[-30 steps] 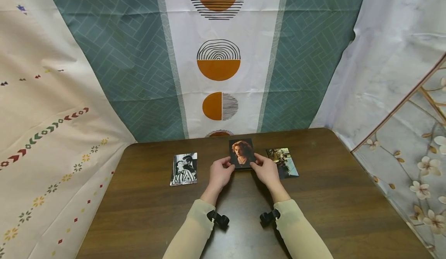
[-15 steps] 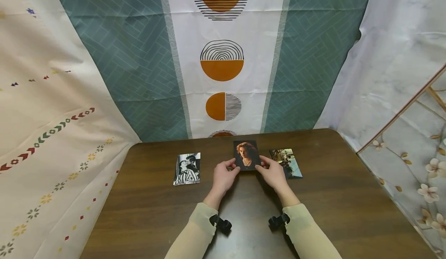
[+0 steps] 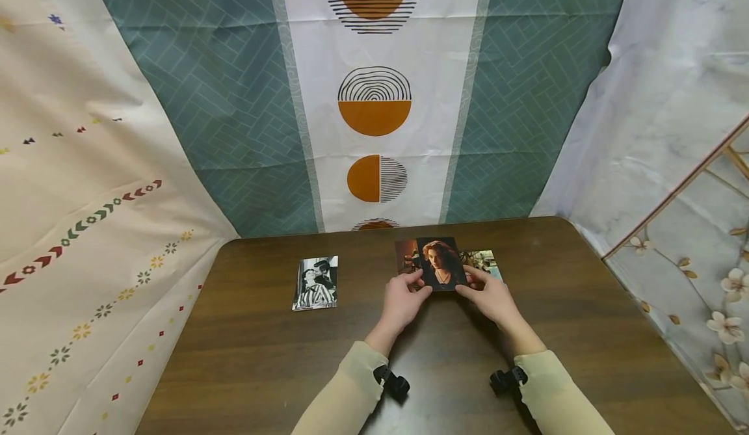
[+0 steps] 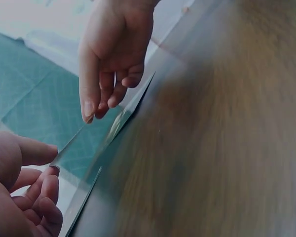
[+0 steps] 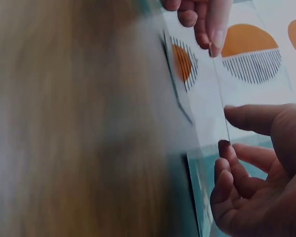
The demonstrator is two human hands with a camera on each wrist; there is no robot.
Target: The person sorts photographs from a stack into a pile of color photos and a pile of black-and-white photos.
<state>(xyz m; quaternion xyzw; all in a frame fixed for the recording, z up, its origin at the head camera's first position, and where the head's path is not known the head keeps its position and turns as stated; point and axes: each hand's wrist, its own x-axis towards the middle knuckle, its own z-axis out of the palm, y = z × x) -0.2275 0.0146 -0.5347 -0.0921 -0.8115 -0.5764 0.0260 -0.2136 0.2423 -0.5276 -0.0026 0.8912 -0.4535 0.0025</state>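
Observation:
Both hands hold one dark photo card (image 3: 441, 259) with a portrait of a red-haired person. My left hand (image 3: 404, 300) pinches its lower left edge, my right hand (image 3: 490, 297) its lower right. The wrist views show this card nearly edge-on, raised off the table, thumb on one face and fingers behind. Behind its left side a reddish-brown photo (image 3: 406, 253) lies on the table, partly covered from view. A coloured photo with a pale blue part (image 3: 484, 261) peeks out behind the right hand. Farther left lies a black-and-white photo (image 3: 316, 284), slightly turned, apparently on others.
The brown wooden table (image 3: 263, 370) ends in a rounded far edge against a hanging green and white cloth (image 3: 386, 181). A cream patterned cloth (image 3: 117, 259) hangs at the left, a pale floral one (image 3: 690, 259) at the right. Black cameras (image 3: 393, 384) sit on the wrists.
Both hands have lifted the portrait card and carried it to the right, uncovering the reddish-brown photo and overlapping more of the coloured one. The head view has shifted slightly.

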